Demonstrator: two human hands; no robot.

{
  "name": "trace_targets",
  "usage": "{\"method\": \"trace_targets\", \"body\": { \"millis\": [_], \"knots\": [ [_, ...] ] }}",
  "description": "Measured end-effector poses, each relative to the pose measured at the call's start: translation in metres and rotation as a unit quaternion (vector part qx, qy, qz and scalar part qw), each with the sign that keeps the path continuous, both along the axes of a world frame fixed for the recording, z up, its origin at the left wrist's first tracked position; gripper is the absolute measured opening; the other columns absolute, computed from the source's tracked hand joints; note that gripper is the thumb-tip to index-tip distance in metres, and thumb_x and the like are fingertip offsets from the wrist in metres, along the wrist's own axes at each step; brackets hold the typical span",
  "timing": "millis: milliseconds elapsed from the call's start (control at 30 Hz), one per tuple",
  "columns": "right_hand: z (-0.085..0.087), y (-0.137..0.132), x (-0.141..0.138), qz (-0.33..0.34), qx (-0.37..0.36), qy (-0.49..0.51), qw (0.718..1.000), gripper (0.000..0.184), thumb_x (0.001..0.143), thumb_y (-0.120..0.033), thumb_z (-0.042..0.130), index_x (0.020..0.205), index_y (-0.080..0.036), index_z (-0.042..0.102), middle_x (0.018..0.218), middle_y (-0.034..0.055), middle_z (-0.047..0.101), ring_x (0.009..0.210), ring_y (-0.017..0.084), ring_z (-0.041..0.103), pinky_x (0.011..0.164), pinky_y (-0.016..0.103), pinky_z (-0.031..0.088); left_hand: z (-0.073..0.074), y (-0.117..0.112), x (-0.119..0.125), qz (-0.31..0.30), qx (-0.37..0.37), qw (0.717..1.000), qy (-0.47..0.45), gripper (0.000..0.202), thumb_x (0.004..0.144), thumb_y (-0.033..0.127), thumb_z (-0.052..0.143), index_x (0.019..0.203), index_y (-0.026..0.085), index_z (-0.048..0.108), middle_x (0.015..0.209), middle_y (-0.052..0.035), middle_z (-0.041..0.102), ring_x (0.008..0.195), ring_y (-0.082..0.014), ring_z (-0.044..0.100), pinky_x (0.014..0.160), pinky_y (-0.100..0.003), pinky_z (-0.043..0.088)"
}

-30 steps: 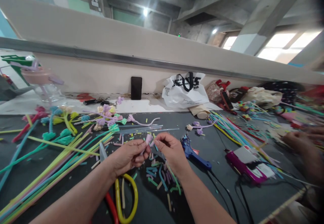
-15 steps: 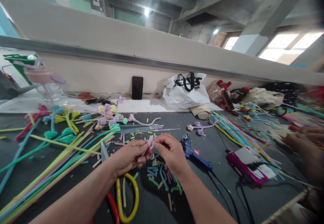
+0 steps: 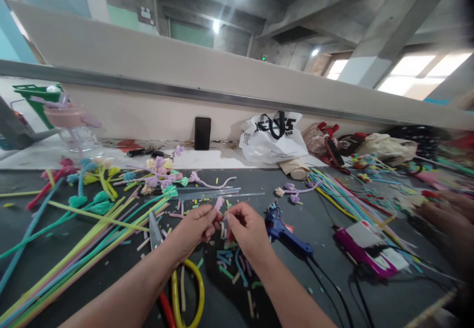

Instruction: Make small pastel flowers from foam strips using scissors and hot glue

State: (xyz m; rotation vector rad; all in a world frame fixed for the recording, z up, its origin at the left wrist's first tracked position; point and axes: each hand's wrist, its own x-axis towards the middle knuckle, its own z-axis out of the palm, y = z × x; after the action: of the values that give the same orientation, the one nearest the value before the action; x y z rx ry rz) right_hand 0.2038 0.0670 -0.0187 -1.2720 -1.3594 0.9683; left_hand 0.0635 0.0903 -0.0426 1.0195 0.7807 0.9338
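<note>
My left hand [image 3: 200,226] is closed, pinching a small fuzzy pale-lilac pipe cleaner piece [image 3: 218,203] that pokes up between thumb and fingers. Just beside it, my right hand [image 3: 247,226] has thumb and fingertips drawn together in a pinch; whatever they hold is too small to make out. A slight gap separates the two hands. Under my left forearm lie scissors [image 3: 202,288] with red and yellow handles. Short cut pipe cleaner pieces [image 3: 224,258] are scattered below my hands. A blue glue gun [image 3: 287,231] rests right of my right hand.
Long pipe cleaners [image 3: 85,241] spread across the left, with finished fuzzy flowers [image 3: 159,175] behind them. Clear glue sticks [image 3: 218,193] lie ahead. A phone [image 3: 202,133] and a white bag [image 3: 274,138] stand by the wall. At right are a magenta glue gun [image 3: 365,256] and another person's hand [image 3: 440,209].
My right hand has drawn slightly away from the lilac piece, opening a small gap. My left hand still pinches the piece, which now shows more upright.
</note>
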Motion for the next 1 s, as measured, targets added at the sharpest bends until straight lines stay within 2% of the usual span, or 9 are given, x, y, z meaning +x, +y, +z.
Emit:
{"method": "trace_targets", "body": {
  "millis": [100, 233, 333, 433, 500, 667, 733, 867, 1000],
  "knots": [
    [-0.002, 0.002, -0.003, 0.014, -0.060, 0.061, 0.996, 0.012, 0.071, -0.029, 0.053, 0.070, -0.020, 0.046, 0.046, -0.0058, 0.054, 0.037, 0.011, 0.051, 0.034, 0.021, 0.042, -0.003, 0.001, 0.002, 0.019, 0.015, 1.000, 0.017, 0.032, 0.073, 0.047, 0.055, 0.068, 0.015, 0.053, 0.045, 0.0065, 0.042, 0.036, -0.0039, 0.028, 0.038, -0.018, 0.019],
    [-0.004, 0.005, -0.004, 0.017, -0.070, 0.092, 0.993, 0.013, 0.069, -0.028, 0.054, 0.073, -0.021, 0.044, 0.044, -0.0084, 0.052, 0.036, 0.010, 0.049, 0.035, 0.020, 0.043, -0.004, 0.001, 0.003, 0.028, 0.045, 0.996, 0.066, 0.033, 0.074, 0.048, 0.053, 0.066, 0.016, 0.052, 0.045, 0.0059, 0.043, 0.037, -0.0051, 0.030, 0.039, -0.018, 0.020],
    [-0.005, 0.005, -0.007, 0.024, -0.056, 0.057, 0.997, 0.011, 0.067, -0.026, 0.056, 0.073, -0.022, 0.047, 0.046, -0.0086, 0.050, 0.036, 0.009, 0.047, 0.035, 0.020, 0.043, -0.005, 0.001, 0.003, 0.030, 0.080, 0.991, 0.102, 0.036, 0.075, 0.049, 0.051, 0.060, 0.017, 0.047, 0.044, 0.0061, 0.040, 0.040, -0.0065, 0.033, 0.041, -0.019, 0.023],
    [-0.006, 0.003, -0.011, -0.007, -0.025, -0.027, 0.999, 0.005, 0.068, -0.024, 0.056, 0.068, -0.021, 0.052, 0.046, -0.0069, 0.050, 0.037, 0.009, 0.047, 0.036, 0.020, 0.041, -0.008, 0.002, 0.002, 0.030, 0.114, 0.985, 0.125, 0.037, 0.076, 0.049, 0.049, 0.057, 0.017, 0.045, 0.045, 0.0055, 0.040, 0.041, -0.0070, 0.035, 0.042, -0.020, 0.025],
    [-0.006, 0.003, -0.010, -0.015, -0.011, -0.058, 0.998, 0.008, 0.070, -0.025, 0.055, 0.064, -0.020, 0.053, 0.045, -0.0063, 0.048, 0.037, 0.010, 0.047, 0.037, 0.020, 0.040, -0.009, 0.002, 0.002, 0.028, 0.119, 0.984, 0.126, 0.038, 0.076, 0.048, 0.049, 0.056, 0.017, 0.045, 0.045, 0.0053, 0.040, 0.042, -0.0069, 0.035, 0.042, -0.020, 0.025],
    [0.000, 0.006, 0.005, 0.031, -0.053, 0.074, 0.995, 0.016, 0.074, -0.030, 0.055, 0.065, -0.019, 0.049, 0.039, -0.0083, 0.047, 0.031, 0.007, 0.040, 0.033, 0.018, 0.036, -0.005, 0.002, 0.001, 0.013, 0.015, 0.999, 0.028, 0.030, 0.077, 0.044, 0.051, 0.069, 0.015, 0.052, 0.049, 0.0055, 0.043, 0.038, -0.0041, 0.029, 0.039, -0.018, 0.019],
    [0.003, 0.009, 0.013, 0.050, -0.075, 0.117, 0.989, 0.016, 0.073, -0.030, 0.059, 0.066, -0.017, 0.051, 0.044, -0.0068, 0.052, 0.036, 0.007, 0.045, 0.037, 0.017, 0.040, -0.001, 0.002, -0.001, 0.000, -0.017, 1.000, -0.020, 0.027, 0.077, 0.040, 0.053, 0.071, 0.014, 0.053, 0.054, 0.0040, 0.047, 0.039, -0.0029, 0.029, 0.039, -0.017, 0.017],
    [0.007, 0.012, 0.022, 0.089, -0.118, 0.200, 0.969, 0.021, 0.063, -0.023, 0.069, 0.077, -0.015, 0.055, 0.069, -0.0005, 0.064, 0.059, 0.010, 0.060, 0.051, 0.018, 0.049, 0.003, 0.002, -0.005, -0.017, -0.044, 0.997, -0.062, 0.025, 0.077, 0.037, 0.055, 0.072, 0.013, 0.054, 0.058, 0.0023, 0.049, 0.041, -0.0018, 0.030, 0.039, -0.017, 0.016],
    [0.007, 0.010, 0.018, 0.076, -0.116, 0.193, 0.971, 0.019, 0.064, -0.026, 0.068, 0.070, -0.014, 0.055, 0.058, -0.0001, 0.063, 0.044, 0.008, 0.056, 0.036, 0.015, 0.041, 0.005, 0.000, -0.007, -0.059, -0.062, 0.994, -0.063, 0.025, 0.078, 0.037, 0.055, 0.073, 0.012, 0.055, 0.061, 0.0009, 0.050, 0.042, -0.0016, 0.032, 0.040, -0.016, 0.019]
  ]
}}
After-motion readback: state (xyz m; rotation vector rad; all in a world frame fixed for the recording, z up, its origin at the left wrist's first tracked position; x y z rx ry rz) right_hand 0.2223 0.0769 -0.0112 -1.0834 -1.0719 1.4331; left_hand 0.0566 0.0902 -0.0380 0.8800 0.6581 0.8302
